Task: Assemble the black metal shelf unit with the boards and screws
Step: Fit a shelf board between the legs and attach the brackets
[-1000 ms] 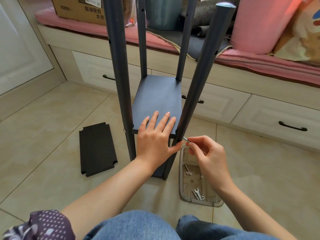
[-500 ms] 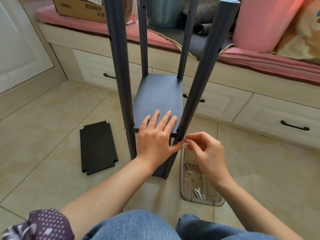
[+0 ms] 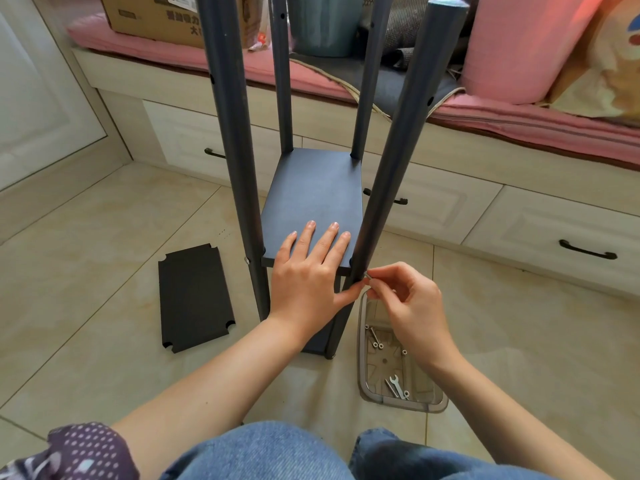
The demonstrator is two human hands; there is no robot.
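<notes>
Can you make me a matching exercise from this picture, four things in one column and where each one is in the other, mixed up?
Things:
1. loose black notched board
2. small silver spanner
3. brown cardboard box
4. left hand

Places:
A. in the clear plastic tray on the floor
B. flat on the fitted dark shelf board
C. on the pink bench cushion
D. flat on the floor tiles, left of the frame

Pairs: 1-D, 2-A, 3-C, 4-B
</notes>
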